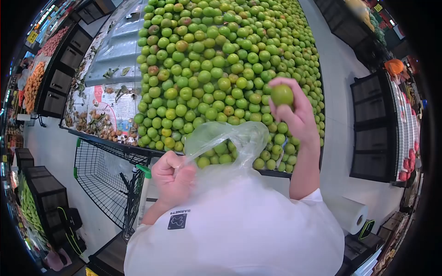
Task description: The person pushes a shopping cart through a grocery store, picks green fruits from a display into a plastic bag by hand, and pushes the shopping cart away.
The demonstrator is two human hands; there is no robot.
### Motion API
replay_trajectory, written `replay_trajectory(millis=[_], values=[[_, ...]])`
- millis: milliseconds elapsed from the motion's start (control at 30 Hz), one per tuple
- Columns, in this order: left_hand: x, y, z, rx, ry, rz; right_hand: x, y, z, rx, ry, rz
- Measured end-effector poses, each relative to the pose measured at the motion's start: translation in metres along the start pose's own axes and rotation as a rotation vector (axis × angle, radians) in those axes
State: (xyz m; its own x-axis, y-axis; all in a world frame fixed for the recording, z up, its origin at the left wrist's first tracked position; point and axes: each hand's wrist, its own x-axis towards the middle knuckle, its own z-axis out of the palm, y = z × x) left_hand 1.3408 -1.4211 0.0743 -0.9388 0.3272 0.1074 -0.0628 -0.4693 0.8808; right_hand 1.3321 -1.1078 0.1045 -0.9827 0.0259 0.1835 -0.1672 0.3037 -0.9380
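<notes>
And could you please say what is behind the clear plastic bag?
Through and around the clear plastic bag, green fruits show; what lies behind its cloudier folds cannot be made out.

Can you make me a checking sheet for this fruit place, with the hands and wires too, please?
Surface: black-edged stand, heaped with fruit; newspaper shows at its left.
Job's things: round green fruit; thin clear plastic bag.
Clutter: leaves and small brown lumps on the newspaper.
Left hand: closed on the bag's edge.
Right hand: holds one green fruit over the heap.
Cables: nothing seen.
Surroundings: wire shopping cart at left; white roll at right; more produce stands around.
</notes>
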Motion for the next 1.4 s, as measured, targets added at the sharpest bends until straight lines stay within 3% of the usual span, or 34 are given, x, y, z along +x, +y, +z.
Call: replay_trajectory(millis=[33, 67, 100, 167, 267, 367, 467, 900, 967, 1033, 1100, 1167, 1200, 1267, 1333, 1400], values=[[0.000, -0.001, 0.000, -0.005, -0.005, -0.011, 0.013, 0.010, -0.005, -0.159, 0.123, 0.121], [0.000, -0.001, -0.001, -0.004, -0.025, 0.002, 0.024, 0.017, -0.005, -0.407, 0.091, 0.253], [0.000, -0.002, -0.001, -0.002, -0.045, 0.019, 0.030, 0.040, -0.004, -0.409, 0.094, 0.257], [-0.002, 0.000, -0.003, 0.007, -0.046, 0.020, 0.033, 0.095, 0.005, -0.783, 0.156, -0.001], [-0.002, -0.001, -0.003, 0.004, -0.043, 0.037, 0.040, 0.100, 0.016, -0.963, 0.094, 0.113], [-0.002, 0.000, -0.003, -0.019, -0.033, 0.043, 0.042, 0.109, 0.019, -0.997, 0.114, -0.068], [-0.002, 0.000, -0.003, -0.031, -0.028, 0.040, 0.038, 0.113, 0.017, -0.825, 0.163, -0.041], [0.001, 0.000, -0.006, -0.049, -0.057, 0.013, 0.024, 0.107, 0.014, -0.729, 0.407, -0.126], [0.002, -0.001, -0.006, -0.059, -0.054, 0.019, 0.021, 0.064, 0.022, -0.474, 0.451, -0.189], [0.002, -0.001, -0.005, -0.072, -0.054, 0.018, 0.005, 0.020, 0.026, -0.329, 0.276, -0.248], [0.003, -0.001, -0.005, -0.061, -0.059, 0.019, -0.013, -0.016, 0.037, -0.264, -0.058, -0.403], [0.003, 0.002, -0.002, -0.041, -0.055, -0.002, -0.024, -0.030, 0.064, -0.129, -0.347, -0.417], [0.002, 0.002, -0.001, -0.021, -0.049, -0.026, -0.026, -0.026, 0.077, -0.135, -0.338, -0.416], [0.003, 0.000, 0.001, 0.039, -0.078, 0.017, -0.029, 0.003, 0.103, -0.525, -0.447, -0.312], [0.003, -0.002, 0.001, 0.098, -0.117, 0.063, -0.026, 0.045, 0.122, -0.631, -0.374, -0.319], [-0.001, -0.001, -0.003, 0.013, -0.087, -0.025, -0.021, 0.058, 0.130, -0.740, -0.293, -0.323]])
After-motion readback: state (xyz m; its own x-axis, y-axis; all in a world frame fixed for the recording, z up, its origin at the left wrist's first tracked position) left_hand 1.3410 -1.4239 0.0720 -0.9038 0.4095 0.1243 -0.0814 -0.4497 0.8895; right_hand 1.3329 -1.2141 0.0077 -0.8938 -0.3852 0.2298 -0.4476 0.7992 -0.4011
